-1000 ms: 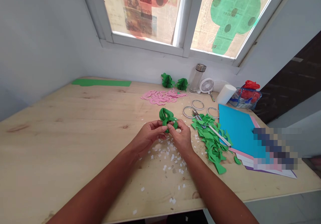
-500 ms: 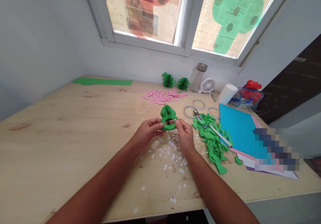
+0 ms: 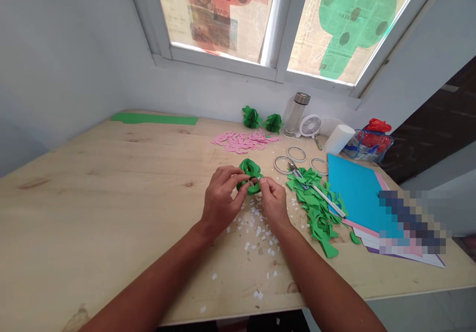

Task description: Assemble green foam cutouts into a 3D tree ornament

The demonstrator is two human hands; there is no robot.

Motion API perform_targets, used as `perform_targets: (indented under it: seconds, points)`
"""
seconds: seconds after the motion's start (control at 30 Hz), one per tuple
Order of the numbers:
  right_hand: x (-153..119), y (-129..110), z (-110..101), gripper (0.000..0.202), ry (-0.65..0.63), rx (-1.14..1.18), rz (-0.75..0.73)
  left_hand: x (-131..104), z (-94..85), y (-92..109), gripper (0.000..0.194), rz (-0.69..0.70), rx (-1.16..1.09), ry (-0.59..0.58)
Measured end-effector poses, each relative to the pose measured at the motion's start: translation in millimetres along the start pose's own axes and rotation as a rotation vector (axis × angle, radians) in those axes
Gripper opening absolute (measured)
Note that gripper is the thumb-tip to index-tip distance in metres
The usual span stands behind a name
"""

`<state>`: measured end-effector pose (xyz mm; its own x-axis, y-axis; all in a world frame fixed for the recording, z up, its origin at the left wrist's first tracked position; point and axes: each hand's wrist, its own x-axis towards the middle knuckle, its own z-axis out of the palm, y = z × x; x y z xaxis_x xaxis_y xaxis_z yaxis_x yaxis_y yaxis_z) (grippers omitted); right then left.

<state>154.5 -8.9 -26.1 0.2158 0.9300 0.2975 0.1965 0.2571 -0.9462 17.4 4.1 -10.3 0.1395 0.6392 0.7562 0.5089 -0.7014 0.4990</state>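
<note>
Between my hands is a green layered paper cutout (image 3: 250,167), shaped like a figure eight with ring openings. My left hand (image 3: 225,193) pinches its left side, thumb and forefinger at the lower ring's opening. My right hand (image 3: 274,200) grips the right edge of that ring between thumb and fingers. Thin layered edges show inside the opening. Below the hands, small white paper bits (image 3: 258,230) lie scattered on the wooden table (image 3: 130,213). Right of my right hand is a heap of green paper scraps (image 3: 316,208), with scissors (image 3: 296,170) and a white pen (image 3: 329,200) on it.
Pink paper cutouts (image 3: 241,142) lie behind the hands, with two green paper pieces (image 3: 252,117) beyond. A glass bottle (image 3: 296,113), small fan (image 3: 310,125), tape rings (image 3: 296,154) and white roll (image 3: 340,139) stand or lie back right. Blue paper (image 3: 353,188) covers a stack at right.
My left hand has turned over the cutout, its fingers now reaching to the lower ring's opening. The cutout has tilted a little. My right hand keeps its grip.
</note>
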Motion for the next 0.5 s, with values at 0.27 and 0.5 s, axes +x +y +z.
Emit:
perform_targets:
  seconds: [0.27, 0.5]
  points:
    - [-2.3, 0.0, -0.1, 0.025, -0.096, -0.268, -0.201, -0.4, 2.2, -1.2, 0.016, 0.014, 0.122, -0.105]
    - [-5.1, -0.9, 0.9, 0.022, -0.142, -0.417, -0.285, 0.4, 0.5, -1.2, 0.015, 0.053, 0.182, -0.106]
